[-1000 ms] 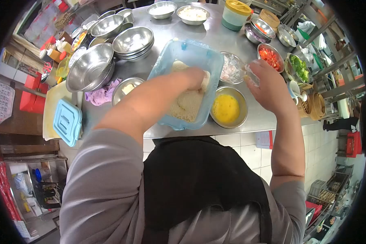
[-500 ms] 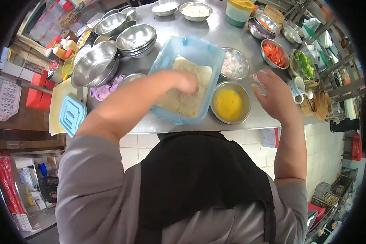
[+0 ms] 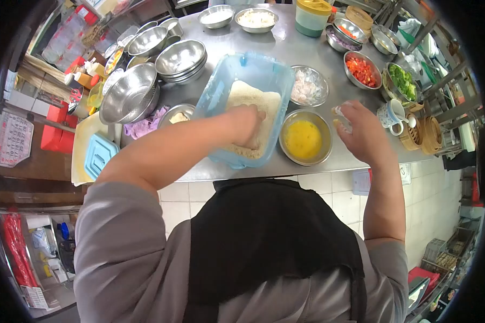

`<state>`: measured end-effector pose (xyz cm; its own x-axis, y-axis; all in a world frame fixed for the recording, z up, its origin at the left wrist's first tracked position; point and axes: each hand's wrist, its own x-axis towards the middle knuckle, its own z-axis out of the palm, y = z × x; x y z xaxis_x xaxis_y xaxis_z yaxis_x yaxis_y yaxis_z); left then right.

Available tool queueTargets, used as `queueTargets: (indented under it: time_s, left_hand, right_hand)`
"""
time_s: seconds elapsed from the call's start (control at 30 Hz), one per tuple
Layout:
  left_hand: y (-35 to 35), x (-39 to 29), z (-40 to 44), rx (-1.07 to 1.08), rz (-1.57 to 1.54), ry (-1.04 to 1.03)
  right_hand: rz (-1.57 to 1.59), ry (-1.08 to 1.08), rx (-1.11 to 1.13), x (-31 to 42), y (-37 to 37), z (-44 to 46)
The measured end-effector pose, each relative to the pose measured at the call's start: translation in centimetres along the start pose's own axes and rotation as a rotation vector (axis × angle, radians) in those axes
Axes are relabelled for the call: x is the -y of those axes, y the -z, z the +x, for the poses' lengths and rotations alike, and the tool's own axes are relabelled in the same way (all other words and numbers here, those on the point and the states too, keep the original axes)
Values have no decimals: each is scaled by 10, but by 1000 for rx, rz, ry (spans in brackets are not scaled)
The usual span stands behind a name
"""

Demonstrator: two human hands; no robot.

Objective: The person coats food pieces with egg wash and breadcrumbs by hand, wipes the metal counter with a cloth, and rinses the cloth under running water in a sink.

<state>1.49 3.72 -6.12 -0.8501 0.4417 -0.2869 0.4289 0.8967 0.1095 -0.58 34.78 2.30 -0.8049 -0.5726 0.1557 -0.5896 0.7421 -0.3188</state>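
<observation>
My left hand (image 3: 246, 125) is down in a blue plastic bin (image 3: 210, 81), its fingers curled into pale, crumbly powder (image 3: 261, 99) like flour or breadcrumbs. The fingertips are partly hidden, so what they close on does not show. My right hand (image 3: 359, 132) hovers above the table, just right of a steel bowl of beaten egg (image 3: 303, 138). Its thumb and fingers are apart, with a whitish, wet coating on the tips. Behind the egg stands a bowl of pale, wet raw pieces (image 3: 308, 86), their kind unclear.
Stacked steel bowls (image 3: 181, 58) and a perforated bowl (image 3: 128, 94) stand left of the bin. Chopped red pieces (image 3: 362, 71), green vegetables (image 3: 401, 81), a patterned mug (image 3: 389, 114) and bamboo steamers (image 3: 430, 134) line the right. A blue lid (image 3: 99, 156) lies at left.
My left hand has shifted toward the near part of the bin, its fingers now more curled in the powder. The right hand has dropped slightly, still beside the egg bowl.
</observation>
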Motion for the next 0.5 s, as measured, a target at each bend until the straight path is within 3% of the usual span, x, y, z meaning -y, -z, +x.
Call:
queueTargets:
  time_s: [0.2, 0.3, 0.5]
  left_hand:
    - [-6, 5, 15, 117, 37, 26]
    - [-9, 1, 12, 152, 41, 143]
    - [-14, 2, 19, 105, -26, 191]
  right_hand:
    - [-47, 2, 9, -3, -3, -6]
    - [-68, -13, 12, -7, -5, -9]
    - [-29, -22, 43, 0, -3, -12]
